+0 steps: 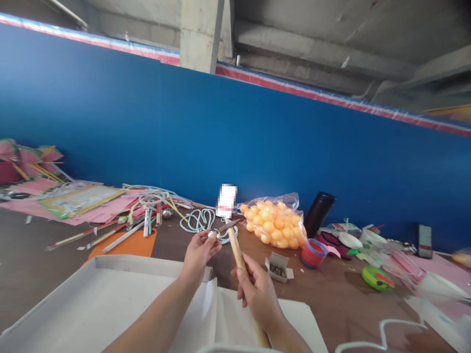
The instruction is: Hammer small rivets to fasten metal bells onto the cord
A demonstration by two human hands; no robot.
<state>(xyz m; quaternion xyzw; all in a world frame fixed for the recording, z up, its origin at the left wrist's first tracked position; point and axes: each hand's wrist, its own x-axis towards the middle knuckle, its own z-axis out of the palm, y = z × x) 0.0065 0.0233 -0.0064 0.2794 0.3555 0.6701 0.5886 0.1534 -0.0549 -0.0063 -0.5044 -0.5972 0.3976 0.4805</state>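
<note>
My right hand (pixel 257 289) is wrapped around the wooden handle of a hammer (pixel 237 251), whose dark metal head points up and away from me. In the fingers of my left hand (pixel 198 255) is a shiny silver metal ball (pixel 214 235), pinched just left of the hammer's head. Behind them lies a coil of pale blue cord (pixel 196 220). A small open box of tiny metal pieces (pixel 278 268) sits to the right of my right hand. Beneath my forearms are a shallow white box lid (pixel 121 289) and white paper (pixel 301 321).
Beyond the hammer rests a clear bag of orange balls (pixel 274 223), beside a black bottle (pixel 319 213). A red-filled tub (pixel 313 253) and green tape measure (pixel 377 278) are on the right. Sticks and cords (pixel 147 211) clutter the left. A blue partition (pixel 235 132) borders the table.
</note>
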